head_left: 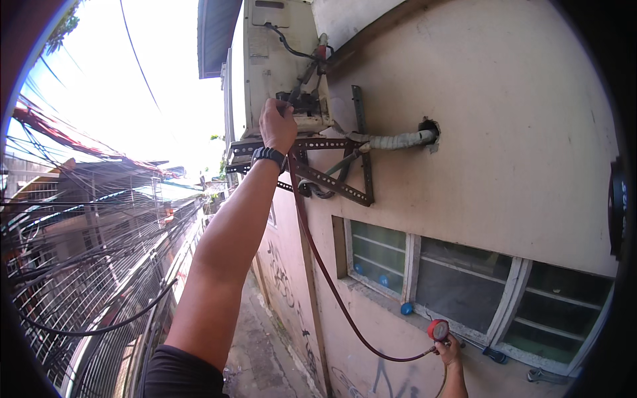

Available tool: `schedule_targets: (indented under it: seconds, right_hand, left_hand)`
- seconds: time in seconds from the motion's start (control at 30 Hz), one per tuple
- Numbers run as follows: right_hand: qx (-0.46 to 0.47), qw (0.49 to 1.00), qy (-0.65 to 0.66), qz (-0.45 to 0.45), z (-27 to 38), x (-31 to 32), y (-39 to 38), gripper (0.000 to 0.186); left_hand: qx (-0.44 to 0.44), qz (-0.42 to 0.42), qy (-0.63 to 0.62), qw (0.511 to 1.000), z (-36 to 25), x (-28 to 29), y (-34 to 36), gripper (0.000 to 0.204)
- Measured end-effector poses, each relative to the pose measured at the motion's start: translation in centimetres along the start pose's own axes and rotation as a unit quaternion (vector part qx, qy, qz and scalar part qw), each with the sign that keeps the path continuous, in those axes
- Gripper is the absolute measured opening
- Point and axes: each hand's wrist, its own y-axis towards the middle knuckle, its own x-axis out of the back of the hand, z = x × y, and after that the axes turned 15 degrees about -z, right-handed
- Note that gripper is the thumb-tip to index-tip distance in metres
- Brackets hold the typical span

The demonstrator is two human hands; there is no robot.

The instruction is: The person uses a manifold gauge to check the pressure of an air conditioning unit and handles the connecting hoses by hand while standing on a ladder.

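Observation:
My left hand (277,126), with a dark band at its wrist, reaches up to the valve area on the side of an air conditioner's outdoor unit (271,66). Its fingers are closed at the dark valve fittings (305,101); what they pinch is hidden. From beside that wrist a dark red hose (325,268) hangs down and curves to a red-rimmed pressure gauge (438,330). My right hand (450,350) holds the gauge at the lower right, below the window. A second, thinner hose runs down from there.
Perforated metal brackets (338,184) carry the unit. A wrapped pipe (398,140) enters a wall hole. On the window ledge lie a blue round object (407,308), a blue-handled tool (494,355) and a wrench (545,376). Tangled cables (99,232) and a narrow alley (255,351) are at left.

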Motion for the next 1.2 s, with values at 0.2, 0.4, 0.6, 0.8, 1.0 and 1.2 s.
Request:
schedule_targets:
  seconds: [0.2,0.4,0.6,0.8,1.0,1.2]
  right_hand:
    - [0.001,1.0,-0.005,-0.004,0.6,0.7,-0.4,0.036]
    - [0.001,1.0,-0.004,0.001,1.1,0.0,-0.3,0.036]
    - [-0.006,1.0,0.001,0.003,0.9,0.4,-0.3,0.037]
    - [0.001,1.0,0.004,-0.002,1.0,0.3,-0.5,0.037]
    - [0.003,1.0,-0.016,0.004,0.6,0.4,-0.2,0.037]
    - [0.009,1.0,-0.004,-0.006,-0.2,0.1,-0.1,0.034]
  left_hand:
    - [0.051,0.045,0.066,0.995,-3.3,1.2,0.4,0.024]
    - [0.146,0.226,0.098,0.958,-1.5,0.9,3.5,0.035]
    - [-0.082,0.075,0.09,0.99,-2.0,0.9,1.2,0.039]
    - [0.036,0.192,0.185,0.963,-2.1,1.2,3.5,0.043]
    - [-0.053,0.112,0.108,0.986,-1.8,1.3,2.2,0.042]
    - [-0.027,0.244,0.209,0.947,-1.5,1.2,5.2,0.047]
